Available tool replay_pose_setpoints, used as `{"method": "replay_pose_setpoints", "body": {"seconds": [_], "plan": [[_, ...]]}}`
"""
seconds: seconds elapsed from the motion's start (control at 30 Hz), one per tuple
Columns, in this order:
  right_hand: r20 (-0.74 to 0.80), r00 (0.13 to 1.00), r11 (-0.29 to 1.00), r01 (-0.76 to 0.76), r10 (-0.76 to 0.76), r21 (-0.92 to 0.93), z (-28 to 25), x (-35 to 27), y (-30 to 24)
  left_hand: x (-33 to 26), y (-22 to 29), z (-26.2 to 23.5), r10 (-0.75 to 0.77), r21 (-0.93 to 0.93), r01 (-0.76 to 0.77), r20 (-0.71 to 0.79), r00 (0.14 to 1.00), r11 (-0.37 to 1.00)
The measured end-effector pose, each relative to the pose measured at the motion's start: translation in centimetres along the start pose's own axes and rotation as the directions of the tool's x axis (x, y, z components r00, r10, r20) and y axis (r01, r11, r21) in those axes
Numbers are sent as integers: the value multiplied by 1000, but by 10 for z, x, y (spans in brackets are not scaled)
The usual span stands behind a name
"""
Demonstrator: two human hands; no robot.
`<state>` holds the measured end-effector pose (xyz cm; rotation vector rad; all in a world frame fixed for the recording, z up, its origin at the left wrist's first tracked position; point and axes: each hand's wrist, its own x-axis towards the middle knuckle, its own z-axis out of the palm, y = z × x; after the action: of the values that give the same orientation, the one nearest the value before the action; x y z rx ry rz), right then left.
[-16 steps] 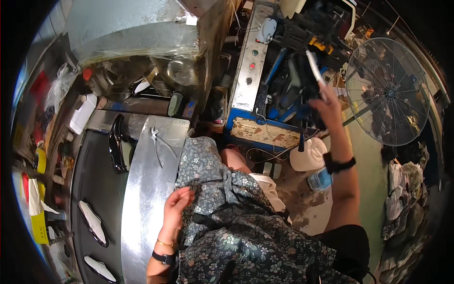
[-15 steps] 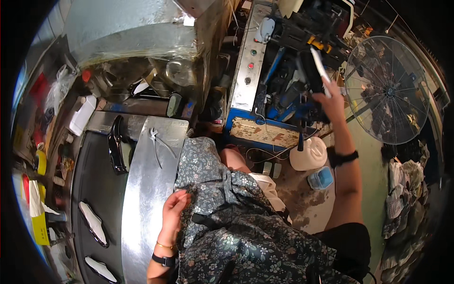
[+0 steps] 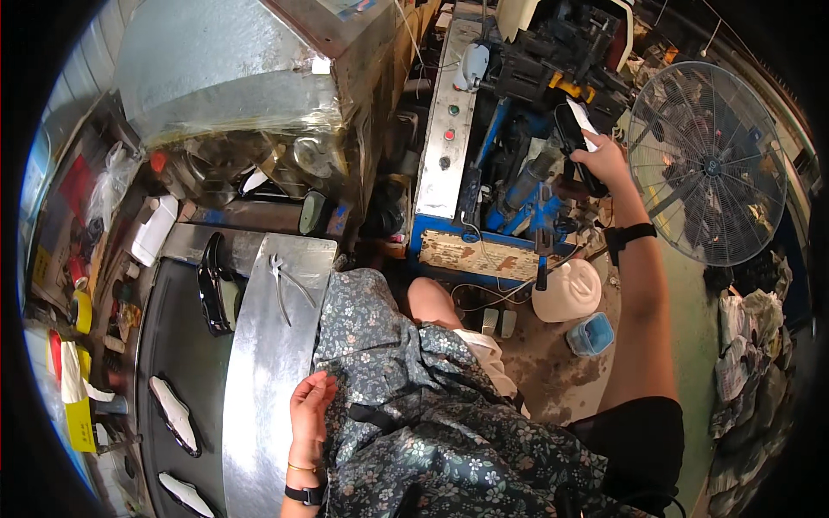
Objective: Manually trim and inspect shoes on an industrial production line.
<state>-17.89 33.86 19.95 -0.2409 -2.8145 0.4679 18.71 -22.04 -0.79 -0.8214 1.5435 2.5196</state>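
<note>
The right hand (image 3: 602, 160) is closed around the lower end of a dark, elongated shoe piece (image 3: 577, 142), fingers wrapped over it with the thumb side toward the machine. The piece looks like a black sole or upper with a pale lining showing at its top edge, though at this distance and near the rim of the view I cannot say which for certain. Its long axis runs steeply, from the hand up and slightly to the left, so the free end points toward the dark head of the blue machine (image 3: 518, 173), which stands just to the left of the grip and close to it. The right arm is stretched well forward, a black band on the wrist; this hand alone is near the machine.

The left hand (image 3: 311, 406) is far from all that, low in the picture, fingers curled loosely and holding nothing, resting at the edge of the floral apron (image 3: 406, 388) where it meets the metal table (image 3: 268, 371).

On that table lies a pair of pliers (image 3: 285, 281) (handles spread, untouched). Beside it, on the dark conveyor belt (image 3: 168, 345), sit several more shoe pieces (image 3: 175, 414). A white plastic jug (image 3: 566, 292) stands on the floor below the machine, and a large floor fan (image 3: 706, 164) is to the right of the raised hand.
</note>
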Motion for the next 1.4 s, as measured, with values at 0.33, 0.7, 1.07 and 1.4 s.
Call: {"method": "replay_pose_setpoints", "body": {"seconds": [0.33, 0.7, 1.07, 1.4], "plan": [[-298, 942, 962, 73, -153, -261, 66, -43, -13, 1, 6, -13, 8, 19, -6, -89, 996, 1000], [-441, 700, 718, 147, -561, -680, 56, -20, -18, 229, 112, -111, 783, 988, 117, -149, 604, 98], [235, 847, 786, 293, -478, 544, 243, -312, -91, 305, 221, -126, 440, 906, 418, -402, 803, 65], [328, 797, 534, -8, -507, 845, 236, -286, -199, 80, 203, -40, 525, 654, -516, 755, 394, -553]]}}
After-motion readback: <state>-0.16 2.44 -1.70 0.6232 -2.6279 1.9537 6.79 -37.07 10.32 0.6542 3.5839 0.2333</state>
